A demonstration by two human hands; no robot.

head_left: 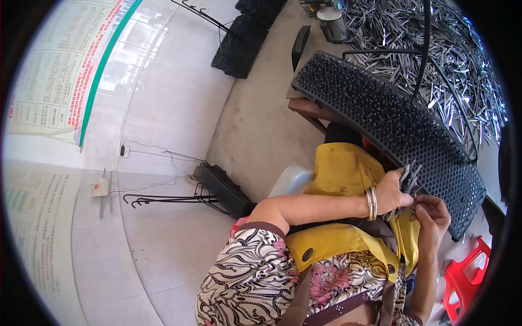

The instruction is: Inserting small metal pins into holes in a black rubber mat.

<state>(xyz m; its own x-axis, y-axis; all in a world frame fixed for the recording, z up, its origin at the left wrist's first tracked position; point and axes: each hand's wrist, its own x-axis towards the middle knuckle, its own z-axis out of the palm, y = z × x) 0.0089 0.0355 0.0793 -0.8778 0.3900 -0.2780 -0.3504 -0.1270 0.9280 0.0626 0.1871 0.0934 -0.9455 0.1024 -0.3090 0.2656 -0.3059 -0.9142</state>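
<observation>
My left hand (390,193), with two bangles at the wrist, is closed round a bundle of thin metal strips (411,179). The strips stick out above and below the fist. Close beside it, my right hand (433,216) has its thumb and fingers pinched together by the bundle's lower side; whatever is between the fingertips is too small to make out. Just beyond both hands slopes a long black perforated board (435,179). Dark thin pieces stand upright in its holes over the far and middle part, while the near end shows bare holes.
A large heap of loose metal strips (402,32) spreads behind the board, with black curved rods (427,49) above it. A metal cup (332,24) stands at the heap's left. A red plastic stool (466,277) is at lower right. Black racks (223,187) stand along the left wall.
</observation>
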